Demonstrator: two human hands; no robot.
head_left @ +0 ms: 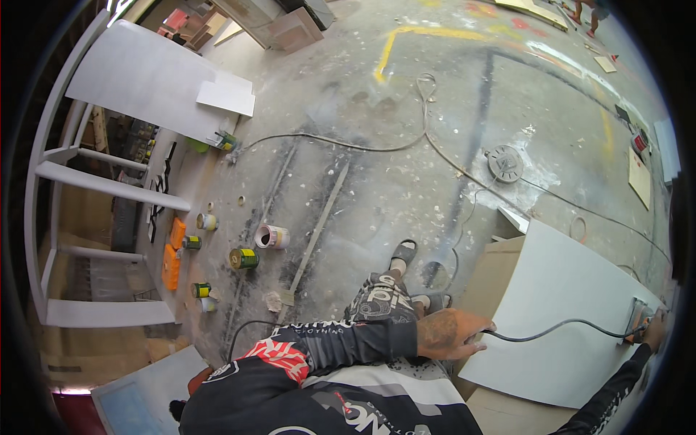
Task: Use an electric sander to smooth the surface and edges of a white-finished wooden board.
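A white panel (551, 304) lies at my right on a pale box-like piece (496, 272). At the panel's far right end my right hand (656, 330) is closed on a small orange and grey corded sander (639, 316), which rests on the white face. The grip is partly hidden near the dark rim. From the sander a black power cord (554, 331) runs left in a loose curve over the panel. My left hand (451, 334) pinches this cord at the panel's left edge, its forearm reaching across in front of me.
Paint cans (272, 236) stand on the concrete floor at left, near orange cases (171, 266). A white frame (109, 185) rises beyond them. A long cable (333, 143) crosses the floor past a round cable reel (504, 164). Another person (591, 16) is at the far right.
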